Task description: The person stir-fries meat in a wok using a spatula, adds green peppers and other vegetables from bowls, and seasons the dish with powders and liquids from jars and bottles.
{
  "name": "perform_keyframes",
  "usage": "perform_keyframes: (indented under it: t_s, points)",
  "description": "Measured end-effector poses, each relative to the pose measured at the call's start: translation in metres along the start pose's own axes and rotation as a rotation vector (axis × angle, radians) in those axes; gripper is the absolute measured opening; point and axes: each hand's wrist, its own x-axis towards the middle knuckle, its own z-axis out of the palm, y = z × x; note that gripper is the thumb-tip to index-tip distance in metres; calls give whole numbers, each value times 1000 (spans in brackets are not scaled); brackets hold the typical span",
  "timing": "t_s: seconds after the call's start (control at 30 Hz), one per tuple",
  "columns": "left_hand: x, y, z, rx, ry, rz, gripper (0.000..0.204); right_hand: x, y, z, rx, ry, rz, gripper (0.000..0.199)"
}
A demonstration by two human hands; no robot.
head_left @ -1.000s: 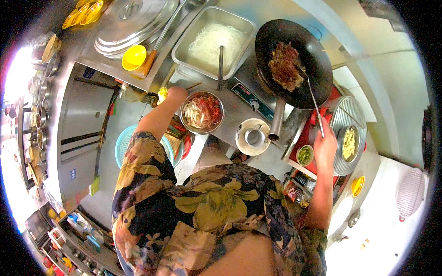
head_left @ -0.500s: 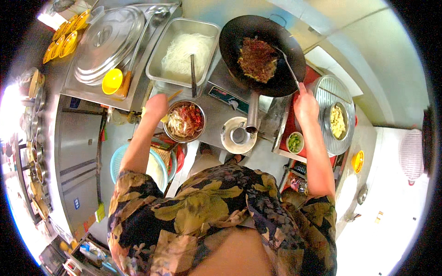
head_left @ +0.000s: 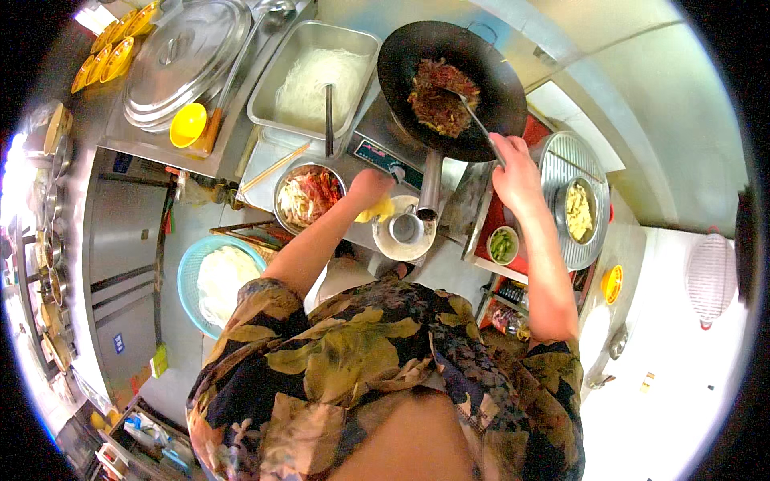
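My left hand [head_left: 372, 189] is closed on a yellow cloth [head_left: 377, 210], just left of the wok's handle and over the near edge of the control panel [head_left: 388, 163]. My right hand [head_left: 515, 167] grips a long-handled metal wok utensil [head_left: 480, 122]; food hides its head. Its far end is in the browned noodle-like food [head_left: 439, 100] inside the black wok [head_left: 501, 88]. The wok's thick metal handle [head_left: 431, 186] points toward me. Below it, a white bowl [head_left: 389, 243] holds a small metal cup [head_left: 407, 228]. Chopsticks [head_left: 274, 172] lie on the counter left of my left hand.
Behind my left wrist stands a metal bowl of sliced meat and vegetables [head_left: 306, 196]. Beyond it is a tray of white noodles [head_left: 317, 88] with tongs. A blue basket [head_left: 186, 280] sits low left. At right are chopped greens [head_left: 503, 245] and a bowl of pale yellow pieces [head_left: 579, 210].
My left hand has let go of the chopsticks, now on the counter, and moved right with the yellow cloth toward the wok's handle. My right hand has shifted slightly left, pushing the utensil into the food.
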Motion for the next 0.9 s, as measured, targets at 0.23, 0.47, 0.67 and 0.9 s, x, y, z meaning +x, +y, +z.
perform_keyframes:
  t_s: [0.23, 0.47, 0.67, 0.9]
  points:
    - [25, 21, 28, -358, -17, -437, 46, 16, -5, 3, 262, 33, -320, 29]
    - [18, 32, 30, -400, 89, -522, 47, 16, 41, -29, 652, 254, 224, 22]
    - [20, 26, 32, -490, 58, -574, 42, 43, 118, -36, 1215, 579, 478, 20]
    - [13, 35, 24, -716, 52, -612, 33, 60, 133, 18, 1568, 592, 639, 32]
